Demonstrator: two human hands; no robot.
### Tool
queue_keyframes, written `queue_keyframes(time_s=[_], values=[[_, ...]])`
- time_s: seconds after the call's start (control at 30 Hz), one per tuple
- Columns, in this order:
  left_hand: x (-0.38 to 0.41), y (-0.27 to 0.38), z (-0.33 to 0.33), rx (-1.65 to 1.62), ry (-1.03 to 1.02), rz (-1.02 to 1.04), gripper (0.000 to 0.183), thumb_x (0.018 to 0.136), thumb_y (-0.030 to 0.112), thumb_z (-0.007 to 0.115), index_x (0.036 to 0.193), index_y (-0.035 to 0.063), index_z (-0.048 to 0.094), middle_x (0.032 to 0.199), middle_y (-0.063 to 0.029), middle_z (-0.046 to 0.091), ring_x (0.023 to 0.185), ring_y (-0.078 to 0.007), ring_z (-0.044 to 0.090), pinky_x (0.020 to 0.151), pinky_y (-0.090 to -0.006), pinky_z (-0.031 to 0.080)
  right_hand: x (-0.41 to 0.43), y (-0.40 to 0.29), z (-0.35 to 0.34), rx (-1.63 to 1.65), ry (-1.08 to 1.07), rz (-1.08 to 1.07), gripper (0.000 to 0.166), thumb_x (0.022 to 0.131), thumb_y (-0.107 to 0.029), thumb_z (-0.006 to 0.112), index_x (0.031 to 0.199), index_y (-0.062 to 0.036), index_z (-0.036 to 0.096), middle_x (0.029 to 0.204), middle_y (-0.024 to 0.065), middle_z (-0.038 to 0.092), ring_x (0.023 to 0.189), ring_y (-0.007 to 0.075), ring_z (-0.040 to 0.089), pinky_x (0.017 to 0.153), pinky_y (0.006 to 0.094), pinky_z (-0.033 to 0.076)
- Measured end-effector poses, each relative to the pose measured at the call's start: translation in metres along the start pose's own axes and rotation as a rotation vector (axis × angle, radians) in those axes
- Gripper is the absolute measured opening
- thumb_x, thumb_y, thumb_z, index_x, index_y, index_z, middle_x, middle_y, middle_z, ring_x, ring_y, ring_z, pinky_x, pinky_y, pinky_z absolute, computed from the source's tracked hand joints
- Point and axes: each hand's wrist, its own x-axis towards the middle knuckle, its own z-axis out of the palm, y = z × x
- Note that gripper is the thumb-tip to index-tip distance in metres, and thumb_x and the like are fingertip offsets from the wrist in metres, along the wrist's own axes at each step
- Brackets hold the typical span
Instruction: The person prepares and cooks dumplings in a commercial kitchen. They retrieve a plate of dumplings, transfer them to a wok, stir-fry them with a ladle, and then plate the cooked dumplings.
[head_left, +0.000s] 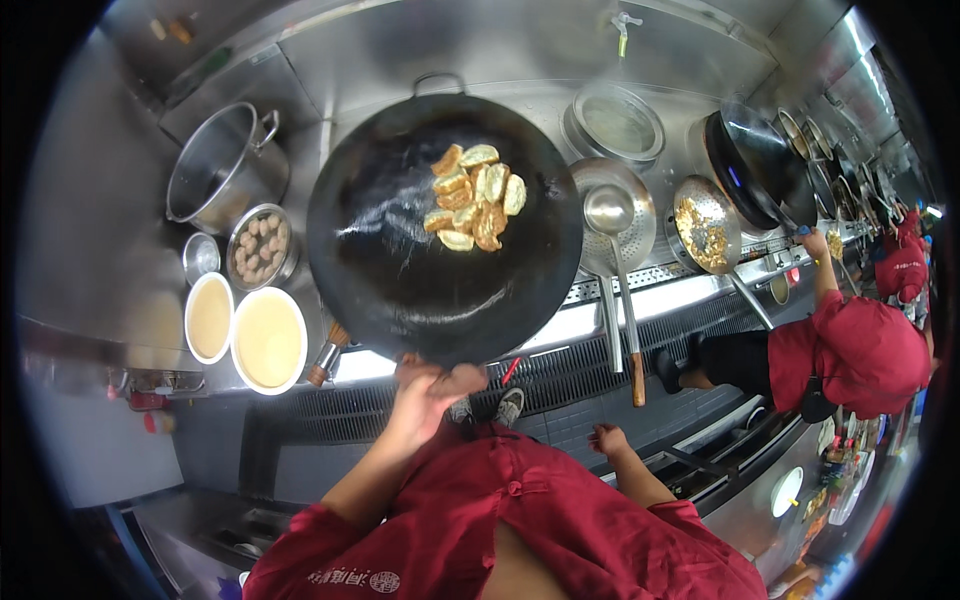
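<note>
My left hand (422, 401) is at the near rim of a large black wok (442, 300), closed on a bunched brownish cloth (450, 380) where the near handle would be; the handle itself is hidden. Browned, crescent-shaped pieces of food (472, 196), like dumplings, lie in a cluster right of the wok's middle. The wok's surface shines with oil. A loop handle (439, 78) stands at its far rim. Beside my body, below the stove edge, hangs my right hand (609, 441). Its fingers are loosely curled and no object shows in it.
Left of the wok are a steel pot (229, 176), a bowl of meatballs (261, 247), two tubs of pale yellow liquid (270, 341) and a brush (328, 354). A ladle (609, 210) rests on a perforated strainer (637, 232). A co-worker (855, 352) holds another wok (757, 172).
</note>
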Motion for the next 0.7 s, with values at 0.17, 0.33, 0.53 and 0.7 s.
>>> queue_keyframes(time_s=[0.17,0.33,0.53,0.7], values=[[-0.027,0.121,0.013,-0.076,-0.212,-0.201,0.045,0.084,0.018,0.039,0.124,-0.0033,0.032,0.124,-0.0291,0.045,0.107,-0.0407,0.054,0.087,-0.0469,0.05,-0.01,0.005,0.001,-0.018,-0.036,-0.017,0.037,0.091,-0.023,0.049,0.117,0.0022,0.051,0.085,0.0134,0.064,0.061,0.0191,0.059,0.054,0.0286,0.048],[0.072,0.112,0.043,0.357,0.142,0.034,0.024,0.084,0.01,0.046,0.103,-0.004,0.045,0.1,-0.0186,0.053,0.094,-0.0344,0.059,0.069,-0.0475,0.057,-0.013,0.0,0.005,-0.011,-0.029,-0.006,0.036,0.091,-0.023,0.049,0.117,0.0005,0.051,0.084,0.013,0.063,0.06,0.0188,0.059,0.054,0.0288,0.048],[0.056,-0.008,0.025,0.028,0.055,0.044,0.044,0.083,0.007,0.049,0.124,0.0126,0.034,0.117,-0.0067,0.042,0.109,-0.0275,0.048,0.085,-0.0534,0.047,-0.004,0.001,0.003,-0.052,-0.047,0.005,0.032,0.091,-0.023,0.049,0.113,-0.0002,0.054,0.084,0.0121,0.064,0.062,0.0192,0.059,0.055,0.0289,0.048],[-0.03,0.066,0.038,-0.064,-0.081,-0.084,0.034,0.088,0.016,0.039,0.117,-0.0006,0.045,0.121,-0.0176,0.049,0.111,-0.0347,0.052,0.092,-0.049,0.047,0.0,0.0,0.003,0.03,-0.015,-0.014,0.032,0.091,-0.023,0.048,0.112,0.0002,0.053,0.082,0.0125,0.065,0.059,0.0197,0.06,0.052,0.0293,0.048]])
